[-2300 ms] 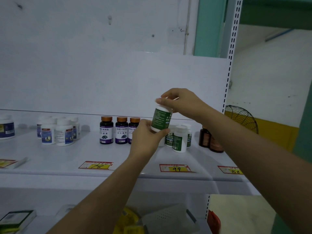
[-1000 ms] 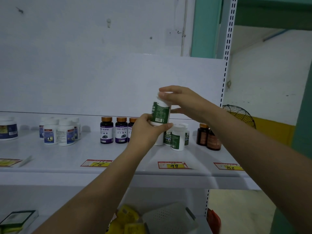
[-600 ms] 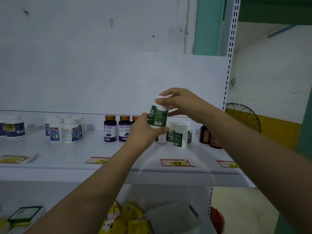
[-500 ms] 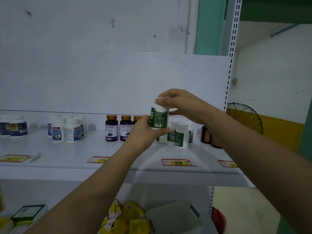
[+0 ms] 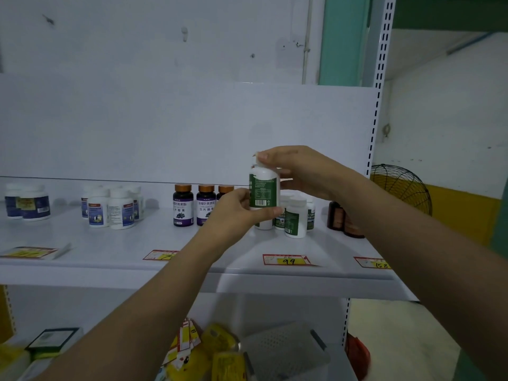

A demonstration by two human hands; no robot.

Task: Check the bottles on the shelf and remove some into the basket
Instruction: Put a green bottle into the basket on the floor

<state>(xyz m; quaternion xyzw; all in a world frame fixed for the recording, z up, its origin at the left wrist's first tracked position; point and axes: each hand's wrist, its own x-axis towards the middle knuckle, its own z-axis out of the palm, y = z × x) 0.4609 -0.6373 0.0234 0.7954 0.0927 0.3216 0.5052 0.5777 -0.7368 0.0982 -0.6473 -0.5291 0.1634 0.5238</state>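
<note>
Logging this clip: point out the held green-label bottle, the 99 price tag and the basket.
green-label bottle point(image 5: 262, 192), head view, on its green label.
99 price tag point(image 5: 288, 260), head view, on the yellow number patch.
basket point(image 5: 277, 343), head view, on its perforated wall.

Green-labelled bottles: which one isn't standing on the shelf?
The raised bottle, left hand gripping its base, right hand its cap; the other green-labelled bottles stand on the shelf.

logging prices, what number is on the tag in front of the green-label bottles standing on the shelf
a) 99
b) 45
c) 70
a, the yellow price tag in front of the standing green-label bottles has 99 handwritten on it.
</note>
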